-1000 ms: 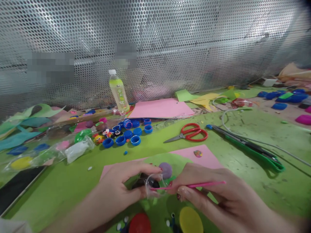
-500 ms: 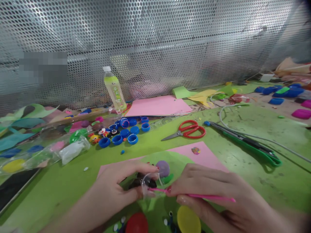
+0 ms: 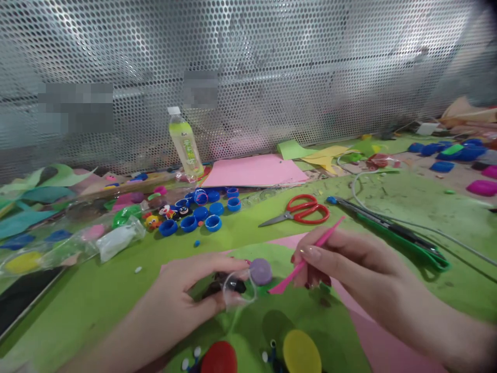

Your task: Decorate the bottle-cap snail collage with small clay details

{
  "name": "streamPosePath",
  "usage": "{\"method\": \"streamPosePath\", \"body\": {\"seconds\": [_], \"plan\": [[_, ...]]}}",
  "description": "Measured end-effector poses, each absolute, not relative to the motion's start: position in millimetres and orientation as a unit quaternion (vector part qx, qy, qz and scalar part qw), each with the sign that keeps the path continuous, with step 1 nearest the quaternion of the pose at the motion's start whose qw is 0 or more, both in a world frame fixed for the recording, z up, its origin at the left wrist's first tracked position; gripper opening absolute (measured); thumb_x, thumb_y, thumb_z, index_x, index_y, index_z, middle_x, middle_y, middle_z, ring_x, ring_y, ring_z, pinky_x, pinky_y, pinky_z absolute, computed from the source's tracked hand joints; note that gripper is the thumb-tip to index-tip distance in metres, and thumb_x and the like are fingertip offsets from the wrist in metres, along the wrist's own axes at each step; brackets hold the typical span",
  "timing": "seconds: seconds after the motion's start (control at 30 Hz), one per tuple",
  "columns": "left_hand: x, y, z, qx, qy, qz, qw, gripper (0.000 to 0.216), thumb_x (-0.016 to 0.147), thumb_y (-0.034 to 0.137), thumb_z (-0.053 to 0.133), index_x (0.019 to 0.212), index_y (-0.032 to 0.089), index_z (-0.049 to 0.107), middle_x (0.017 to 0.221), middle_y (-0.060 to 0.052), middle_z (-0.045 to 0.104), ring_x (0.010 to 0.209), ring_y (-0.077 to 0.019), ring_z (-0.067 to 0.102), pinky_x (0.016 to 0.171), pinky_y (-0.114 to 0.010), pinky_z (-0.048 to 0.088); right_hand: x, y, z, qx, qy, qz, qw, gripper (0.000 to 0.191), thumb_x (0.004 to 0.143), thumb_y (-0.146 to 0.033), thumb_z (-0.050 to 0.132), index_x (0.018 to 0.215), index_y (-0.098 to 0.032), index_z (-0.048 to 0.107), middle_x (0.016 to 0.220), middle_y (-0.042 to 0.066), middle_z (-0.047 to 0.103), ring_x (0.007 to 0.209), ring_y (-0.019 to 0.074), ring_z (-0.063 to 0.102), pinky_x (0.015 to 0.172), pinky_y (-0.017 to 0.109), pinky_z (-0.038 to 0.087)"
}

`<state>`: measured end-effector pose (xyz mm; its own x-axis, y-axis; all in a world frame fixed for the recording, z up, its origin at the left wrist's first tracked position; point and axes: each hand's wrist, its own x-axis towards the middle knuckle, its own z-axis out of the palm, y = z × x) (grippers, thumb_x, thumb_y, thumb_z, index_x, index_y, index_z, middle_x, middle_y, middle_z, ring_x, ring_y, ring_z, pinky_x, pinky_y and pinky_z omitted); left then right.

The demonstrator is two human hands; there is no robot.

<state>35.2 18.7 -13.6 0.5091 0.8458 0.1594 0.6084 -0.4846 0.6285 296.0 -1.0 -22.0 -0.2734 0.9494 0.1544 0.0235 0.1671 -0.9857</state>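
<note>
My left hand [image 3: 174,290] is closed around a small clear plastic pouch or cup [image 3: 254,295] with a round mouth facing right. Black clay-like material [image 3: 238,286] shows inside it. Between thumb and fingers of my right hand [image 3: 357,269] is a pink plastic modelling tool [image 3: 286,285], slanted with its flat tip low, right of the plastic and apart from it. A purple disc [image 3: 260,272] lies on green paper [image 3: 318,321] just beyond the plastic's mouth. Nearer me are a red disc [image 3: 219,356] and a yellow disc [image 3: 302,352], small white-tipped pieces beside each.
Red-handled scissors [image 3: 306,211] and a green utility knife [image 3: 399,238] lie behind my right hand. Several blue caps [image 3: 213,223] and small figures [image 3: 167,212] sit at centre left. A drink bottle [image 3: 186,145] stands by the perforated metal screen [image 3: 248,77]. A grey cable [image 3: 423,223] crosses the right side.
My right hand has drawn the pink tool out of the plastic's mouth, moved it right and up, and turned it so its back end points upward. My left hand stays nearly still.
</note>
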Motion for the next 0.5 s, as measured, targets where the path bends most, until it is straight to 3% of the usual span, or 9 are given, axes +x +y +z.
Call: {"method": "streamPosePath", "body": {"seconds": [0.17, 0.37, 0.5], "plan": [[29.4, 18.9, -14.6, 0.872, 0.417, 0.221, 0.129, 0.04, 0.086, 0.022, 0.062, 0.118, 0.043, 0.054, 0.115, 0.012, 0.069, 0.102, -0.0135, 0.067, 0.087, -0.021, 0.052, 304.9, 15.4, -14.0, -0.396, -0.718, 0.493, 0.291, 0.03, 0.096, -0.038, 0.054, 0.086, -0.019, 0.075, 0.085, 0.004, 0.073, 0.079, 0.0174, 0.065, 0.069, 0.024, 0.05], [27.6, 18.9, -24.8, 0.885, 0.419, 0.167, 0.114, 0.032, 0.091, 0.03, 0.056, 0.121, 0.041, 0.052, 0.118, 0.007, 0.067, 0.107, -0.0183, 0.064, 0.089, -0.03, 0.05, 301.8, 6.7, -12.4, -0.359, -0.78, 0.442, 0.259, 0.024, 0.097, -0.029, 0.052, 0.098, -0.025, 0.076, 0.093, 0.0, 0.074, 0.086, 0.0141, 0.065, 0.077, 0.021, 0.049], [25.6, 18.5, -28.6, 0.887, 0.427, 0.138, 0.11, 0.034, 0.092, 0.032, 0.054, 0.124, 0.044, 0.051, 0.124, 0.006, 0.065, 0.115, -0.0239, 0.06, 0.093, -0.04, 0.05, 308.4, 12.0, -11.7, -0.353, -0.792, 0.442, 0.231, 0.023, 0.097, -0.027, 0.054, 0.1, -0.028, 0.077, 0.087, 0.0, 0.072, 0.078, 0.0127, 0.062, 0.068, 0.02, 0.047]]}}
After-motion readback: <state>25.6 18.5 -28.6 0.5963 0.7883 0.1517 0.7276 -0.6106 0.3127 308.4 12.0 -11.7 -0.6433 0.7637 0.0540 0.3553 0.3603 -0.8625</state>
